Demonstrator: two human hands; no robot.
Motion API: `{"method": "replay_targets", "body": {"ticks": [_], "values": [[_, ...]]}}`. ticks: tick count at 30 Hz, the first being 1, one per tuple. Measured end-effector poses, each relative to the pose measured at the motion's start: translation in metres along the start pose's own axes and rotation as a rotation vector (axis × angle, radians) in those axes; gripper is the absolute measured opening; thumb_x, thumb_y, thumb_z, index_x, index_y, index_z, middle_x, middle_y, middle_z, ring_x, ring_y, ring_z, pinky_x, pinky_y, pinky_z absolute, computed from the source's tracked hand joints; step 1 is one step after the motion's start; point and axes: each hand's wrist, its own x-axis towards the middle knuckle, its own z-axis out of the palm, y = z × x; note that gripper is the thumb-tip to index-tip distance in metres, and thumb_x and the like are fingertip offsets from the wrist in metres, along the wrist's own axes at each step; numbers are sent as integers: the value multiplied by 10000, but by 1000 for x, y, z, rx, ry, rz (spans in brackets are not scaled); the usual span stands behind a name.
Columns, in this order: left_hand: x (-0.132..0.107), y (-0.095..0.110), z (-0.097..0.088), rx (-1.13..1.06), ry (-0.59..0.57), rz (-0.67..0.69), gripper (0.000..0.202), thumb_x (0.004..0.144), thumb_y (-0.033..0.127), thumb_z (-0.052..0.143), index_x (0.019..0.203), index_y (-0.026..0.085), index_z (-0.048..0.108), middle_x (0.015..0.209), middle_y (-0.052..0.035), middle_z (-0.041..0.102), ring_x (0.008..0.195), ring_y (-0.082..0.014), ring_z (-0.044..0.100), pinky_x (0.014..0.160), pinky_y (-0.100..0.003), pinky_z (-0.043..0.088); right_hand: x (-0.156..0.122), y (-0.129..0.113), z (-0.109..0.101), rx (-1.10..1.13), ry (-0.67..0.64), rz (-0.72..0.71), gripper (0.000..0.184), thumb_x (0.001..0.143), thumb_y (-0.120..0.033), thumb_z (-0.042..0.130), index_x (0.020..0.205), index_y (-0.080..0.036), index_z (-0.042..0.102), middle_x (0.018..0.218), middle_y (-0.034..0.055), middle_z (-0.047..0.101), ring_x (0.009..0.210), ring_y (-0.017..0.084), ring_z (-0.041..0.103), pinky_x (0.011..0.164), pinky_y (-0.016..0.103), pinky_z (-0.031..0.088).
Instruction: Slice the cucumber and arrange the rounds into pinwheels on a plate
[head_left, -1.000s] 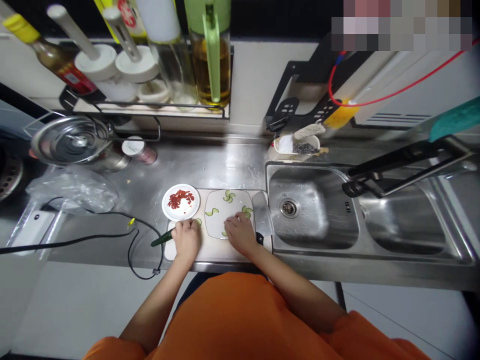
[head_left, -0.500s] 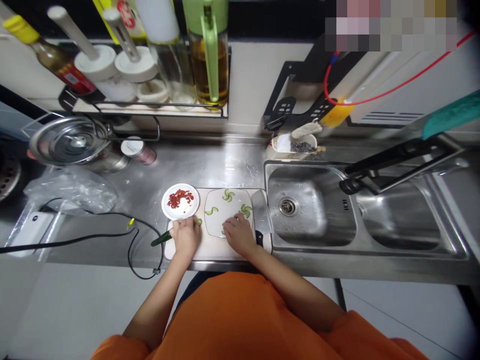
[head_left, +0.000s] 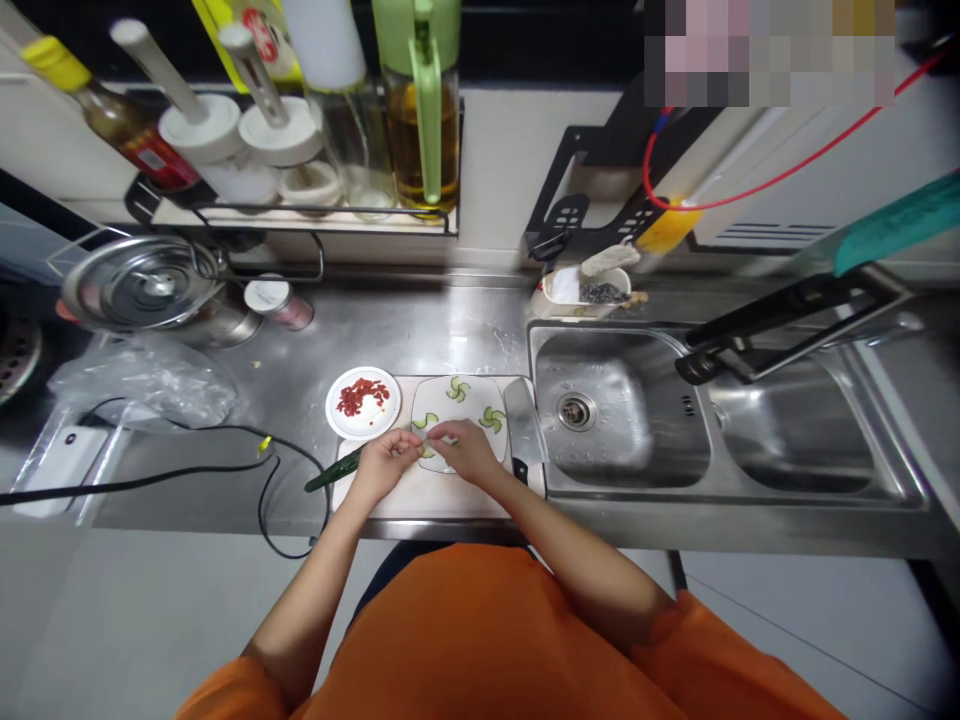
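My left hand (head_left: pixel 386 463) and my right hand (head_left: pixel 466 450) meet fingertip to fingertip over the front left of a square white plate (head_left: pixel 451 418). Both are pinched around a small pale green cucumber slice (head_left: pixel 427 451), mostly hidden by the fingers. On the plate, cucumber slices form curved pinwheels, one at the back (head_left: pixel 458 389) and another at the right (head_left: pixel 492 419); a few more slices (head_left: pixel 425 421) lie at the left. The plate rests on a light cutting board (head_left: pixel 427 497). A dark green cucumber (head_left: pixel 334 470) lies left of my left hand.
A round white dish (head_left: pixel 384 416) with small red pieces stands at the board's back left. On the right is a cleaver (head_left: pixel 525 420), its blade beside the plate. Beyond lies a double steel sink (head_left: pixel 622 410). A black cable (head_left: pixel 150 483) crosses the counter at left.
My left hand has left the cucumber's right end and moved right over the plate. My right hand has shifted slightly up and left, so the fingertips of both now meet.
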Motion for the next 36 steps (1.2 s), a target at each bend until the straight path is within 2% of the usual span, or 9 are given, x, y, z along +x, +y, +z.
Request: {"method": "replay_targets", "body": {"ticks": [3, 6, 10, 14, 17, 21, 26, 31, 36], "values": [[1, 0, 2, -111, -39, -83, 315, 633, 424, 700, 783, 152, 650, 681, -14, 653, 590, -97, 536, 598, -219, 420, 2, -2, -4, 21, -42, -11, 117, 786, -195, 582, 724, -199, 682, 742, -9, 690, 770, 142, 597, 720, 247, 409], [0, -2, 4, -287, -59, -198, 373, 635, 470, 704, 804, 144, 641, 712, -26, 662, 610, -95, 563, 581, -202, 421, 1, -4, -9, 28, -51, -35, 127, 785, -182, 573, 701, -192, 668, 703, -18, 676, 708, 126, 584, 695, 235, 398], [-1, -5, 8, -479, -62, -497, 424, 704, 518, 653, 856, 123, 627, 751, -70, 676, 587, -90, 588, 531, -189, 436, -4, -8, -15, -16, -37, -83, 117, 795, -190, 580, 715, -189, 665, 700, -15, 663, 711, 127, 558, 716, 246, 374], [2, -8, 11, -630, -153, -635, 342, 735, 423, 670, 883, 117, 631, 735, -81, 674, 563, -87, 596, 485, -170, 443, -11, -12, -18, -85, -74, -156, 88, 805, -194, 587, 755, -194, 660, 748, -5, 664, 771, 141, 539, 771, 267, 356], [5, -11, 10, -713, -185, -617, 251, 696, 264, 718, 892, 124, 645, 720, -53, 669, 554, -59, 583, 498, -143, 448, -13, -11, -16, -95, -78, -157, 84, 803, -187, 586, 756, -196, 654, 740, -9, 658, 783, 143, 533, 773, 265, 357], [13, -13, 5, -667, -134, -562, 326, 629, 193, 745, 939, 130, 667, 655, -18, 646, 535, -48, 560, 524, -147, 449, -11, -5, -7, -18, -26, -12, 102, 787, -205, 578, 718, -193, 652, 692, -16, 648, 719, 131, 544, 708, 247, 375], [32, -17, 1, -364, -57, -346, 373, 585, 308, 749, 908, 131, 689, 657, -20, 654, 543, -74, 539, 498, -178, 389, 2, 2, 6, 89, 34, 258, 120, 737, -251, 575, 672, -185, 651, 631, -18, 630, 620, 117, 556, 596, 217, 388], [53, -18, 0, 37, 41, -153, 329, 627, 353, 685, 903, 176, 697, 692, -5, 673, 571, -96, 547, 588, -220, 425, 19, 4, 16, 170, -21, 496, 136, 711, -247, 565, 634, -170, 645, 579, -16, 623, 512, 92, 549, 501, 184, 378], [64, -11, 0, 269, 69, -69, 266, 672, 332, 628, 896, 204, 691, 687, 19, 672, 621, -120, 582, 655, -237, 441, 28, 4, 19, 197, -36, 581, 158, 742, -235, 540, 645, -151, 634, 593, 3, 645, 438, 76, 542, 426, 167, 356]]}}
